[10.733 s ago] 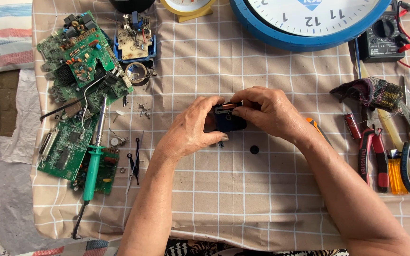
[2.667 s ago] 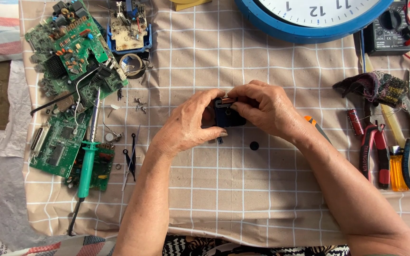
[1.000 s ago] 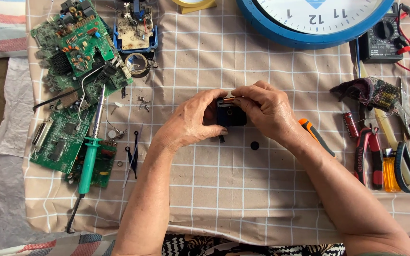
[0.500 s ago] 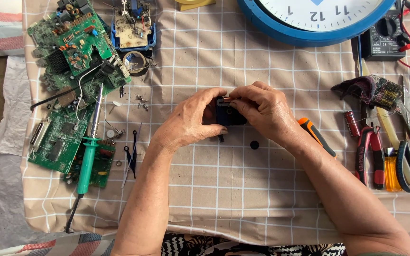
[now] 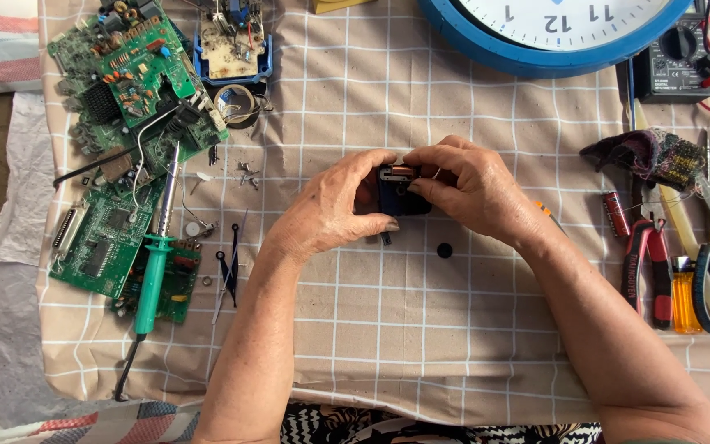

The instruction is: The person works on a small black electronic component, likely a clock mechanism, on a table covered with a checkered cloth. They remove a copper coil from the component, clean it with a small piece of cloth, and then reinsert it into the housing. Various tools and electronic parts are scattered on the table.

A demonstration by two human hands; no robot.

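Observation:
Both of my hands hold a small black box-shaped clock mechanism (image 5: 400, 197) just above the checked beige cloth (image 5: 371, 329). My left hand (image 5: 334, 210) cups its left side with the thumb under it. My right hand (image 5: 470, 189) grips its right side, fingertips pinching at a coppery part on its top edge. A small black round cap (image 5: 444, 249) lies on the cloth just below my right hand.
Green circuit boards (image 5: 125, 74) and a green soldering iron (image 5: 155, 271) lie at the left, with black clock hands (image 5: 228, 267) and loose screws nearby. A blue-rimmed wall clock (image 5: 552, 33) and multimeter (image 5: 675, 62) sit at the top, pliers and screwdrivers (image 5: 675, 271) at the right.
My hands stay on the black mechanism in the same spot; only the fingers shift slightly. The view has drifted a little.

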